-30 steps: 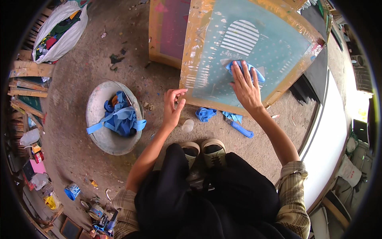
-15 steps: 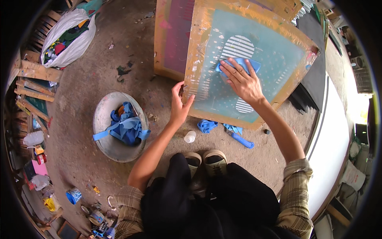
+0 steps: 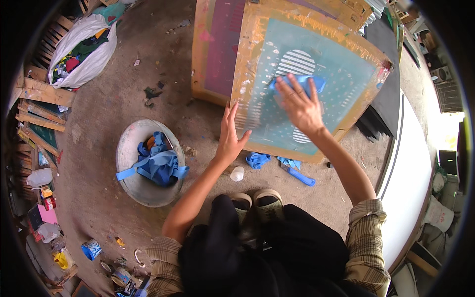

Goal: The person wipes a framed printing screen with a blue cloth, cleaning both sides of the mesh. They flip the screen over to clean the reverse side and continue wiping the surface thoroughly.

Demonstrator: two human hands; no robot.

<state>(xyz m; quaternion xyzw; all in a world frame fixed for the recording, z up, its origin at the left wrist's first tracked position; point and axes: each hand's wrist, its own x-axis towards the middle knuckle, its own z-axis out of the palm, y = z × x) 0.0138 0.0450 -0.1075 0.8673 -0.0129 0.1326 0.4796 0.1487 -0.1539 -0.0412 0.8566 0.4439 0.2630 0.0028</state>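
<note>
A screen printing frame (image 3: 251, 44) with a wooden border and pale teal mesh leans upright in front of me, striped oval shapes and small dots showing on it. My right hand (image 3: 303, 111), slightly blurred, presses a folded blue cloth (image 3: 316, 84) against the mesh, fingers stretched over it. At the frame's lower left edge is my left hand (image 3: 230, 138), thumb on the near side and fingers along the edge, holding it. Below the frame lie a crumpled blue cloth (image 3: 257, 159), a blue-handled tool (image 3: 301, 176) and a small whitish bottle (image 3: 237, 173).
A metal basin (image 3: 129, 185) with blue cloth strips stands on the floor to my left. Behind the frame leans another printing screen (image 3: 202, 74). Far left are a white sack (image 3: 94, 64) of coloured scraps and wooden pallets (image 3: 47, 91). A white board (image 3: 408, 183) lies at right.
My right hand and the blue cloth have shifted slightly on the mesh. The left hand's fingers now show more at the frame's edge. The whole view has moved a little.
</note>
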